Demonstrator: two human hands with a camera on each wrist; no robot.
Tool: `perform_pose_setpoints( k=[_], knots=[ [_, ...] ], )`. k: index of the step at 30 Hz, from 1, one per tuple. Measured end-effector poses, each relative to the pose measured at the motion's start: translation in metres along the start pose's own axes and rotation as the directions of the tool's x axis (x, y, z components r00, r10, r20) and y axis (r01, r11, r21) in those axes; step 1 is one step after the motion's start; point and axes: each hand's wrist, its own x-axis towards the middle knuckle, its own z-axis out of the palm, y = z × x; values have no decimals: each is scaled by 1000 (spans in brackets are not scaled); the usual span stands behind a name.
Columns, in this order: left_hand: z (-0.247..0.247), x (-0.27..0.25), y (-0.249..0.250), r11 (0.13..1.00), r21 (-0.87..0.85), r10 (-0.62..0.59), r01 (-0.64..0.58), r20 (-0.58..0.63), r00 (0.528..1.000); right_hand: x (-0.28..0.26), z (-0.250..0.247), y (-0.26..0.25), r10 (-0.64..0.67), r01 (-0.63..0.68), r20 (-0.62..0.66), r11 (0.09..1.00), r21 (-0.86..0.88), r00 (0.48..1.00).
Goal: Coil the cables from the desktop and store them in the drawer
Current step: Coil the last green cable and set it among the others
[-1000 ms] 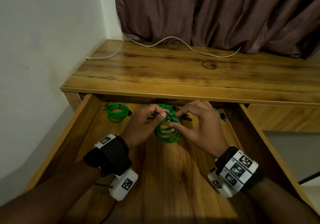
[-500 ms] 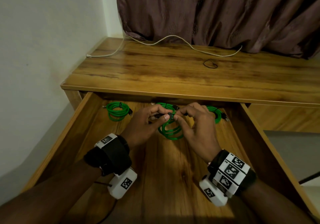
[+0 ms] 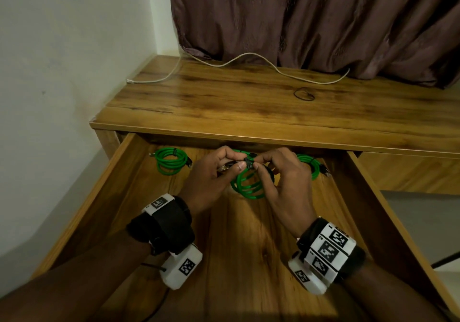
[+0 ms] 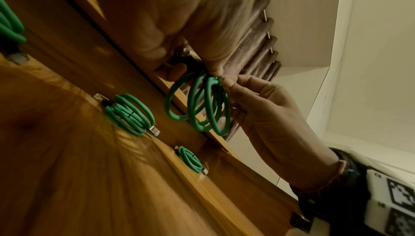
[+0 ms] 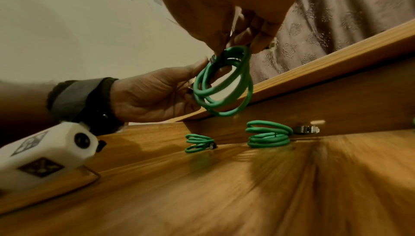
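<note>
Dim warm light (blurred, warped edges)

The head view looked down from above on both hands over the drawer [image 3: 119, 187]. The left wrist camera sat low, close under the left hand [image 4: 170, 19], facing up along it; the right wrist camera likewise under the right hand [image 5: 226, 7]. All three shared the coil [image 3: 247, 184] between the fingertips

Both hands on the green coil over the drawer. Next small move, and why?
Probably finish cinching the black tie at the top of the green coil: both hands, left hand and right hand, pinch it there, and the loops hang splayed above the drawer.
</note>
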Motion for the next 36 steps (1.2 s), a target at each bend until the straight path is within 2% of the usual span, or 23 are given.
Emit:
perform_pose_setpoints(
  k=[6,16,18,22,26,28,30,33,36],
  knots=[
    [1,0,0,996,-88,-16,24,92,996,0,0,-7,-41,43,29,997,-71,999],
    [0,-1,7,997,-11,75,-75,108,991,1,-1,-9,-137,142,55,984,-105,989],
    [-1,-3,8,994,40,93,-98,105,990,2,-2,-4,-132,136,83,990,-47,988],
    [-5,-3,9,978,156,130,-139,71,989,9,-13,8,-22,-7,136,977,215,990],
    [-3,0,10,980,171,105,-103,-3,994,11,-16,8,112,-133,93,954,268,989],
    [-3,-1,10,985,158,79,-74,-27,996,10,-15,9,134,-147,70,958,247,989],
    [-5,-1,10,992,121,25,-22,-21,999,9,-15,8,91,-102,63,974,201,994],
    [-7,-1,13,994,105,-9,3,60,998,8,-13,2,5,-10,42,994,113,999],
    [-7,-1,15,997,78,-19,9,121,992,9,-13,2,4,-6,24,995,104,1000]
  ],
)
